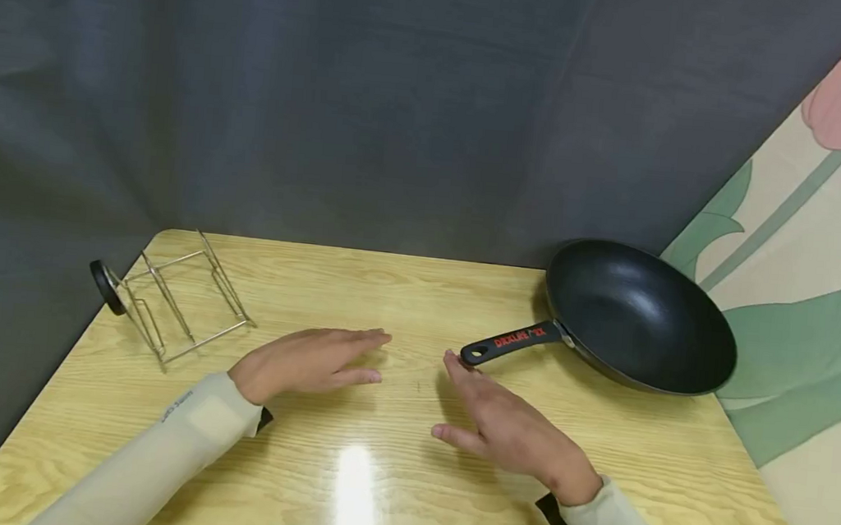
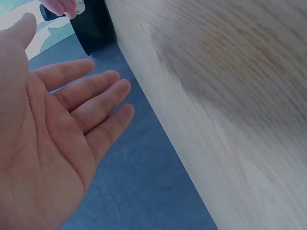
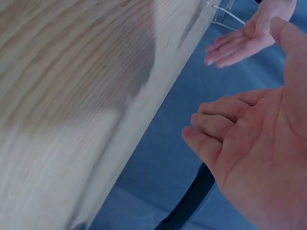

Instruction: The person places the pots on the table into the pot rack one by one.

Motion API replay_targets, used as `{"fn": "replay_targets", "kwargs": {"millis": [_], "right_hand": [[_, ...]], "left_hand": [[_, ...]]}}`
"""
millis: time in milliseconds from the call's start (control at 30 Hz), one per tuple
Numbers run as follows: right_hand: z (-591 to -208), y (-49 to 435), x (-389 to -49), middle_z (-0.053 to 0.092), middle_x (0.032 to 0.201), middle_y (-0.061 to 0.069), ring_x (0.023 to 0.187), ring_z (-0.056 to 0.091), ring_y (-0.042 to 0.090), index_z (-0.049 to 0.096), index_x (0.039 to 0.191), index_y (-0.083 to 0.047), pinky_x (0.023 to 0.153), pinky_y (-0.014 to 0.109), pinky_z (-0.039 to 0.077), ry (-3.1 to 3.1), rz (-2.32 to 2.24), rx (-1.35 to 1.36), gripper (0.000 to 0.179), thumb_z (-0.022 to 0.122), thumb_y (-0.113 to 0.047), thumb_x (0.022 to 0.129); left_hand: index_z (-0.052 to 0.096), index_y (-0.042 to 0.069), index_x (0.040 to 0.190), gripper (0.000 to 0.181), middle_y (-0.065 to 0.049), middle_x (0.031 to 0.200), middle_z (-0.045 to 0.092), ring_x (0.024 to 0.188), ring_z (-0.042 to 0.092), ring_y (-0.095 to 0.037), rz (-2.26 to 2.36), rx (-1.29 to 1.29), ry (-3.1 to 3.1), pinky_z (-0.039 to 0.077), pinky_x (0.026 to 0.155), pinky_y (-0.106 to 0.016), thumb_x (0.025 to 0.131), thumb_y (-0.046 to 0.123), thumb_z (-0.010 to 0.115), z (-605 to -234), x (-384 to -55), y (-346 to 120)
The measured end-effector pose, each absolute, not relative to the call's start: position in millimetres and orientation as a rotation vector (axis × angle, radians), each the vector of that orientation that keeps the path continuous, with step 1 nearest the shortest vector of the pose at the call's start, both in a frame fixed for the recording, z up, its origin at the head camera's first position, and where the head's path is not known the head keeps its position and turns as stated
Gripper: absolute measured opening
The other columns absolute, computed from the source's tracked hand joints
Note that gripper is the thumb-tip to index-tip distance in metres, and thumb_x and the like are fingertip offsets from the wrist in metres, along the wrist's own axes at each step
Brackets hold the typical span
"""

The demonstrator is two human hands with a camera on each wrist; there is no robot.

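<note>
Over the middle of the table my left hand (image 1: 312,361) hovers with its fingers straight and nothing in its grasp. In the left wrist view its palm and spread fingers (image 2: 91,100) show bare. My right hand (image 1: 504,422) faces it with straight fingers, also holding nothing. Its fingertips lie close to the handle end of a black frying pan (image 1: 638,321); whether they touch, I cannot tell. The pan stands at the back right, its handle (image 1: 511,342) with red lettering pointing left. A metal wire rack (image 1: 179,309) with a round black end piece (image 1: 107,287) lies left of my left hand.
The wooden table (image 1: 388,293) reaches back to a dark grey curtain (image 1: 403,113). At the right hangs a flowered cloth (image 1: 830,245), next to the pan. A bright light reflection lies on the table in front, between the forearms.
</note>
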State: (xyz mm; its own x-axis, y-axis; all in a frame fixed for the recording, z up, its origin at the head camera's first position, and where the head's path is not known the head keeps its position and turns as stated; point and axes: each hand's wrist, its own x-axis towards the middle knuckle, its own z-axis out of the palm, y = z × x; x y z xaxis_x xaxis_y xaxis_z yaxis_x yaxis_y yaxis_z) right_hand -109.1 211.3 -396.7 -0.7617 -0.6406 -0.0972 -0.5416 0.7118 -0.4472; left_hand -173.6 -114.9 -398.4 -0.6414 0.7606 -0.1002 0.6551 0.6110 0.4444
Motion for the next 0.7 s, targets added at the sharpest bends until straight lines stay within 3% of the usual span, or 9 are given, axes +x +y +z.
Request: {"fn": "replay_targets", "kwargs": {"millis": [233,400,500,600,633,700], "right_hand": [[-400.9,221.8,-113.4,0.014,0.169,0.013,0.152,0.021,0.024,0.01,0.164,-0.006,0.12,0.048,0.028,2.628,-0.72,-0.865,0.091,0.049,-0.061,0.103],[-403.8,225.7,-113.4,0.011,0.169,0.008,0.153,0.018,0.023,0.011,0.164,-0.006,0.121,0.048,0.026,2.602,-0.777,-0.756,0.092,0.05,-0.061,0.102],[-404.3,226.3,-113.3,0.013,0.168,0.014,0.152,0.019,0.027,0.012,0.162,-0.002,0.12,0.05,0.026,2.573,-0.838,-0.702,0.091,0.052,-0.058,0.103],[-404.4,227.0,-112.9,0.017,0.165,0.022,0.144,0.037,0.034,0.014,0.161,0.003,0.118,0.054,0.029,2.545,-0.928,-0.649,0.09,0.054,-0.053,0.104],[-404.5,227.6,-112.7,0.019,0.164,0.024,0.131,0.052,0.036,0.014,0.16,0.005,0.117,0.055,0.031,2.53,-0.964,-0.625,0.089,0.054,-0.053,0.104],[-405.8,229.4,-112.8,0.021,0.164,0.025,0.127,0.054,0.039,0.015,0.161,0.004,0.115,0.057,0.033,2.502,-1.032,-0.579,0.087,0.054,-0.05,0.105]], "left_hand": [[0.046,0.006,0.154,0.072,-0.006,0.152,0.051,0.134,0.054,-0.021,0.598,1.174,2.484,0.04,0.114,-0.041,0.107,0.06,0.036,-400.3,-178.1,-108.8],[0.057,0.005,0.146,0.063,-0.005,0.144,0.059,0.131,0.056,-0.017,0.713,1.176,2.365,0.044,0.111,-0.039,0.11,0.053,0.036,-401.2,-184.2,-105.8],[0.062,0.006,0.141,0.056,-0.005,0.14,0.062,0.128,0.057,-0.017,0.813,1.161,2.276,0.045,0.109,-0.04,0.112,0.046,0.035,-402.1,-188.4,-103.9],[0.06,0.001,0.141,0.056,-0.009,0.138,0.063,0.128,0.058,-0.019,0.91,1.13,2.2,0.045,0.109,-0.04,0.113,0.042,0.034,-403.0,-193.1,-100.1],[0.059,-0.001,0.141,0.057,-0.01,0.137,0.064,0.127,0.059,-0.021,0.938,1.125,2.178,0.045,0.109,-0.04,0.113,0.041,0.033,-403.4,-194.7,-98.3],[0.055,-0.004,0.144,0.059,-0.011,0.138,0.063,0.128,0.06,-0.023,0.981,1.106,2.141,0.044,0.111,-0.039,0.114,0.041,0.032,-403.8,-197.2,-94.5]]}}
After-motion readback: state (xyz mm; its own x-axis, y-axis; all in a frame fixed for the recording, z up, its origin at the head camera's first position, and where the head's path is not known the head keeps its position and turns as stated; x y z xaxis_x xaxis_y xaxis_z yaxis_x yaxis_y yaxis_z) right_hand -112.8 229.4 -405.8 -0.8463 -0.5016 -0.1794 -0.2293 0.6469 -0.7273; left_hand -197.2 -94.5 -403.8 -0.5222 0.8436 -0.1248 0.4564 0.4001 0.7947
